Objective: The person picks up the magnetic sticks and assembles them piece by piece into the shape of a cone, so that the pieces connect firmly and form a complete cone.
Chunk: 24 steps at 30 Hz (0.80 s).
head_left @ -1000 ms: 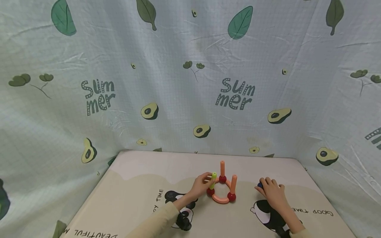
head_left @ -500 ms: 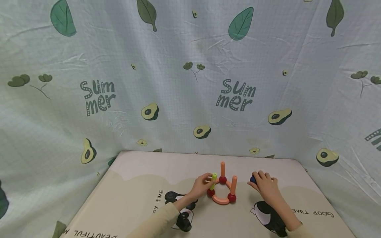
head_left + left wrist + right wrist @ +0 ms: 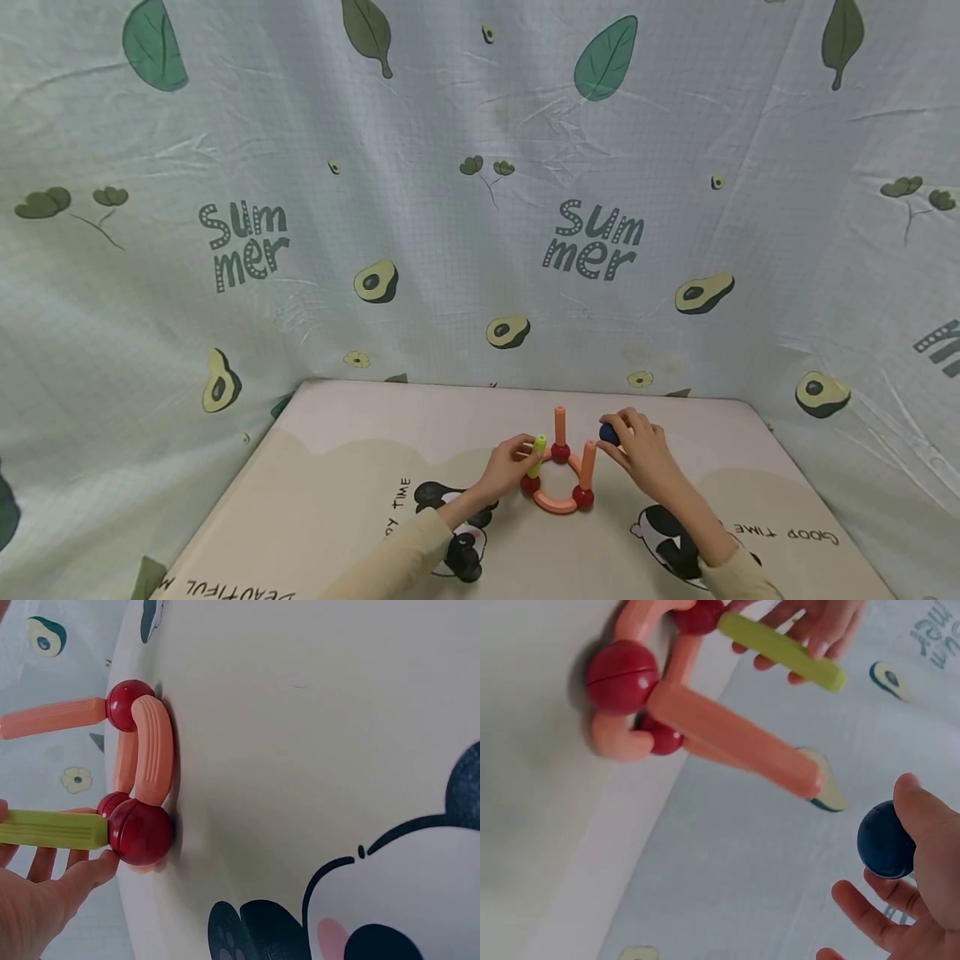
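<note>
A ring of curved orange pieces (image 3: 555, 505) joined by three red balls (image 3: 583, 497) lies on the table. Upright orange sticks (image 3: 588, 463) rise from two of the balls, and a yellow-green stick (image 3: 56, 829) stands on the third, at the left. My left hand (image 3: 501, 472) pinches that yellow-green stick, its thumb low near the red ball (image 3: 141, 832). Between the thumb and fingers of my right hand (image 3: 647, 452) is a dark blue ball (image 3: 885, 841), raised just right of the orange stick tops. Part of it is covered by the thumb.
The table (image 3: 360, 417) has a pale cover printed with black-and-white animals (image 3: 465, 550) and lettering. Behind its far edge hangs a light curtain (image 3: 442, 225) with leaf and avocado prints.
My right hand has carried the blue ball leftward and farther back, up to the ring's orange sticks. The left hand keeps its hold on the yellow-green stick in the same place.
</note>
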Each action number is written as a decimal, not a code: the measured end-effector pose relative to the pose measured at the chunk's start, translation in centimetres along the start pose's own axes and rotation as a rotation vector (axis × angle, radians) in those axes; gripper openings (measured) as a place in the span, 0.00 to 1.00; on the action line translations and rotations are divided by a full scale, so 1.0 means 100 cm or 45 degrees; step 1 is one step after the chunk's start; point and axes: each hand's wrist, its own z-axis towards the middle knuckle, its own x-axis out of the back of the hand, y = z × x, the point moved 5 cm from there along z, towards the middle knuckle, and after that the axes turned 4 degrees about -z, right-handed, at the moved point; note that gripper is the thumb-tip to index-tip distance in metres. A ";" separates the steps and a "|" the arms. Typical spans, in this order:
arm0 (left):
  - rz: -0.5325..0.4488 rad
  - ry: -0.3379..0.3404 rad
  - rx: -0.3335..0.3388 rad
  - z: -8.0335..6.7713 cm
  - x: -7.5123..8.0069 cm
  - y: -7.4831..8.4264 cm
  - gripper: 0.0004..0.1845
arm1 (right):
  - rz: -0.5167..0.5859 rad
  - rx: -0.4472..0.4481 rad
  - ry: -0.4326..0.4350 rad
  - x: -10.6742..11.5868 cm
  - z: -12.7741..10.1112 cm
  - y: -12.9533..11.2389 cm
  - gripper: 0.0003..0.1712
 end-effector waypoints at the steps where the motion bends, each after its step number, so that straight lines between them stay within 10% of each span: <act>1: 0.003 0.001 -0.003 0.000 0.000 0.000 0.12 | 0.024 0.031 0.020 0.001 0.002 -0.003 0.21; 24: 0.013 -0.039 -0.065 0.001 0.001 0.002 0.12 | 0.154 0.292 0.042 -0.010 0.025 -0.046 0.27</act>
